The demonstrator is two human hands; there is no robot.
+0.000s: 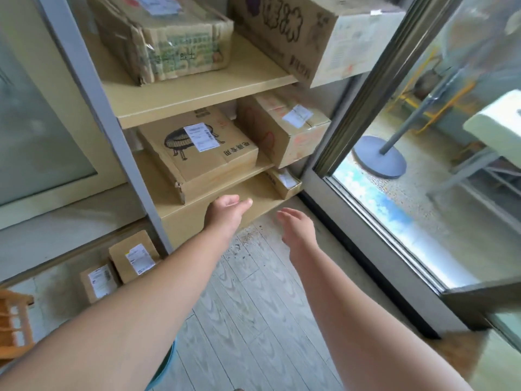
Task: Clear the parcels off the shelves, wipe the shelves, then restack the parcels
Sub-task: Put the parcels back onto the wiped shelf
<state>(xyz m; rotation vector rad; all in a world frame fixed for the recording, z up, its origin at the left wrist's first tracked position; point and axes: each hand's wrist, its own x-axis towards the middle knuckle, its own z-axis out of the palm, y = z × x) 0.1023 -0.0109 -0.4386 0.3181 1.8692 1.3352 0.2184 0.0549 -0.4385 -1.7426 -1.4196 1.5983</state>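
Note:
A shelf unit with tan boards point(197, 91) and a grey post holds cardboard parcels. On the upper board lie a worn printed box point(169, 38) and a large box point(315, 32) that overhangs the right end. The middle board carries a flat box with a drawing and label point(197, 153) and a taller box point(284, 128). A small box point(284, 182) sits on the lowest board point(191, 218). My left hand point(225, 213) reaches to that lowest board's front edge, fingers relaxed, holding nothing. My right hand point(297, 227) hovers open over the floor just right of it.
Two small labelled parcels point(121, 266) lean on the floor left of the shelf post. An orange crate point(14, 320) is at the far left. A glass sliding door point(423, 165) stands to the right, its track along the floor. Debris is scattered on the grey floorboards point(253, 306).

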